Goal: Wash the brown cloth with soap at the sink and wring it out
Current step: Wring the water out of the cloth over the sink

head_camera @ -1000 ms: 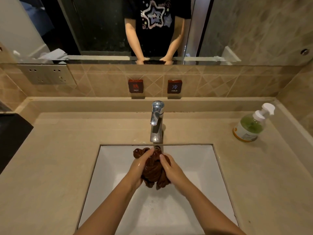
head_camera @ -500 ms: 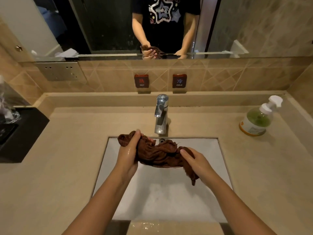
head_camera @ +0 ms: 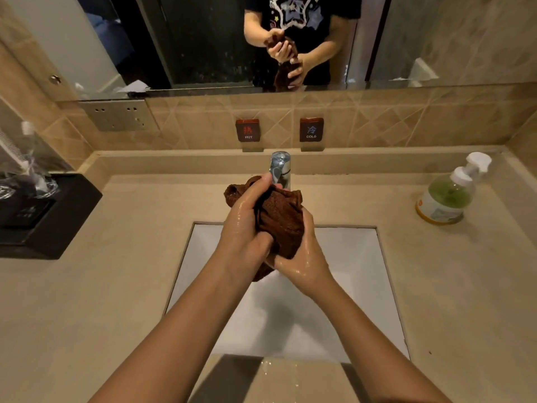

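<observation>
1. Nearest you, a wet patch [head_camera: 279, 373] glistens on the front lip of the tabletop [head_camera: 87, 301], just below the white sink [head_camera: 348, 271].
2. Your forearms reach over the sink and meet above its far half.
3. Your right hand [head_camera: 305, 257] is the lower one. Its wet fingers [head_camera: 308, 222] are wrapped round the lower right side of the brown cloth [head_camera: 279, 219].
4. Your left hand [head_camera: 247, 228] touches the right and grips the cloth's upper part, with its fingers [head_camera: 263, 181] curled tight over the top.
5. The cloth is a bunched wad held in the air between both hands, over the sink's back edge. One end pokes out to the left and a tail hangs beneath your hands.
6. The chrome faucet [head_camera: 280, 167] stands just behind the cloth.
7. A green soap pump bottle [head_camera: 447, 196] stands on the tabletop well to the right. A black tray [head_camera: 49, 219] holding plastic-wrapped items sits far left.
8. On the tiled wall are a HOT label [head_camera: 247, 130], a COLD label [head_camera: 311, 130] and a socket panel [head_camera: 119, 114].
9. Above them, the mirror [head_camera: 203, 39] reflects your hands and the cloth.
</observation>
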